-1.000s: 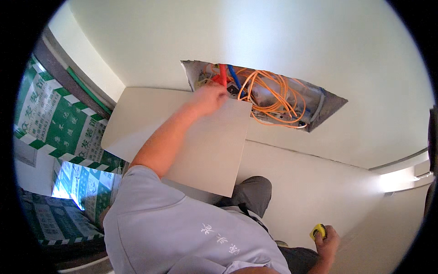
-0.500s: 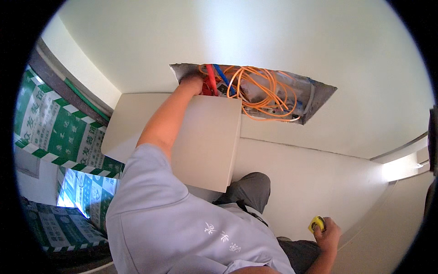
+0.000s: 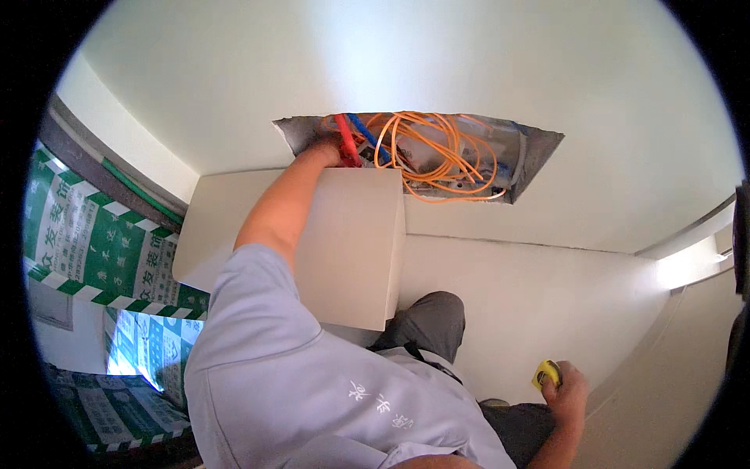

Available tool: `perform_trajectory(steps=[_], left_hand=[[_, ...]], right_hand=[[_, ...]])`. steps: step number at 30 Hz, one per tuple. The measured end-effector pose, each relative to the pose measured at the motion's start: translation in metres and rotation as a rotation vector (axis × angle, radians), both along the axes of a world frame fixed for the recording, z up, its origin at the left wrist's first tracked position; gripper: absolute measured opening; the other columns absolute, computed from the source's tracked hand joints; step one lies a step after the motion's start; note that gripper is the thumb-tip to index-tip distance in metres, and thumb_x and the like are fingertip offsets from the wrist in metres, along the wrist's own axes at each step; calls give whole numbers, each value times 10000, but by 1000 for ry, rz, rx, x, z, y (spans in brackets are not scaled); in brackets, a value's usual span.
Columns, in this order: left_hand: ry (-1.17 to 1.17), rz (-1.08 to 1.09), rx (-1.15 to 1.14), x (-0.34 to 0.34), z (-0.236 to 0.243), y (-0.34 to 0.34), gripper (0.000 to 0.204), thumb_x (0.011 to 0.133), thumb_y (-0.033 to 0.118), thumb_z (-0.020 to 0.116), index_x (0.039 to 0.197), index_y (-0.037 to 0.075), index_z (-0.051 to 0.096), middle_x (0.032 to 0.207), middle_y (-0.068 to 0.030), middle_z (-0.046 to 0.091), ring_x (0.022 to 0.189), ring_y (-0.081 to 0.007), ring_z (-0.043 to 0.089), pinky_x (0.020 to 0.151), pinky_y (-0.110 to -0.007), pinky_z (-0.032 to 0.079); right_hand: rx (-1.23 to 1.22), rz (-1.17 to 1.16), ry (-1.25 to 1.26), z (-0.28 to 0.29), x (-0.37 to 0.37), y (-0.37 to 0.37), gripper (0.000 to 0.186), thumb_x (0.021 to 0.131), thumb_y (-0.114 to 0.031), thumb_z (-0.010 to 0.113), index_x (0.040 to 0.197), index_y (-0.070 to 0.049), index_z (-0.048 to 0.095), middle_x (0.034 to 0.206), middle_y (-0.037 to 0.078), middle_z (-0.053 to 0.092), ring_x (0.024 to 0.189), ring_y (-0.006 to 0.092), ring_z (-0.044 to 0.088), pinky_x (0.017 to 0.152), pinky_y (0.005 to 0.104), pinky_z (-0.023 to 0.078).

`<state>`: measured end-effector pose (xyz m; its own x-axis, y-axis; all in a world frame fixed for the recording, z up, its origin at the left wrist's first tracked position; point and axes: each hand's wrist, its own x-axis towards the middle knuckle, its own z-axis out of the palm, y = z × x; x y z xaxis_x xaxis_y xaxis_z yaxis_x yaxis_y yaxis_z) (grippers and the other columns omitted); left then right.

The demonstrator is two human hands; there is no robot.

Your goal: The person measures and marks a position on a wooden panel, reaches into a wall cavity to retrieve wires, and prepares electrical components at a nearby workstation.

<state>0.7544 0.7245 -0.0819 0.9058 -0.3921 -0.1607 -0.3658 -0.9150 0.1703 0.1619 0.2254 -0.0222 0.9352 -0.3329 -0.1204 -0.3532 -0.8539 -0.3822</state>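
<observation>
Left hand [image 3: 328,148] first: it's in the left end of the wall opening [image 3: 539,152], fingers mostly hidden in there, so I can't tell if they're spread or pinching something. It's right up against the red tube [image 3: 346,141], but no clue whether it's actually gripping it. Right hand [image 3: 569,388] is way off from the opening, fingers curled around a yellow and black tape measure [image 3: 548,373], held near the knees.

Just right of the red tube there's a blue tube [image 3: 359,127], both slanting down from the opening's top edge. Then a messy coil of orange cable [image 3: 449,160] fills the middle, with one loop spilling past the bottom edge toward the lower right corner.

Left forearm reaches across a pale box [image 3: 344,250], whose far edge overlaps the opening's lower left edge. The box's near right corner sits beside a knee in dark trousers [image 3: 433,316]. Green and white printed sheeting [image 3: 117,250] covers stuff off to the left.
</observation>
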Motion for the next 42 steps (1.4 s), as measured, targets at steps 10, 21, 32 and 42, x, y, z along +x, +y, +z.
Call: perform_trajectory(steps=[10, 21, 32, 42], left_hand=[[91, 62, -56, 7, 2, -3, 612, 650, 428, 867, 1131, 67, 753, 1192, -179, 729, 1053, -339, 713, 933, -438, 558], [-125, 260, 4, 0, 11, -7, 641, 780, 494, 739, 1295, 118, 677, 1339, -168, 661, 1212, -329, 650, 1010, -441, 527], [-208, 436, 208, -30, 61, -20, 432, 932, 378, 575, 1285, 157, 690, 1309, -143, 685, 1204, -315, 664, 996, -460, 542], [-309, 466, 206, -47, 88, -32, 439, 916, 361, 597, 1298, 167, 688, 1343, -130, 668, 1231, -291, 650, 1012, -450, 538]], right_hand=[[-54, 41, -6, -2, 8, 3, 319, 714, -229, 754, 966, -47, 683, 832, 180, 700, 767, 404, 687, 705, 492, 546], [-27, 31, 10, 6, 6, 6, 316, 727, -228, 742, 975, -43, 678, 845, 188, 699, 765, 407, 686, 711, 495, 543], [-19, 75, -35, 0, 4, 0, 342, 732, -216, 761, 1006, -31, 671, 855, 191, 704, 778, 413, 685, 722, 494, 541], [-11, 110, -66, 8, 7, 0, 325, 718, -216, 753, 973, -28, 682, 854, 192, 703, 786, 410, 685, 726, 490, 543]])
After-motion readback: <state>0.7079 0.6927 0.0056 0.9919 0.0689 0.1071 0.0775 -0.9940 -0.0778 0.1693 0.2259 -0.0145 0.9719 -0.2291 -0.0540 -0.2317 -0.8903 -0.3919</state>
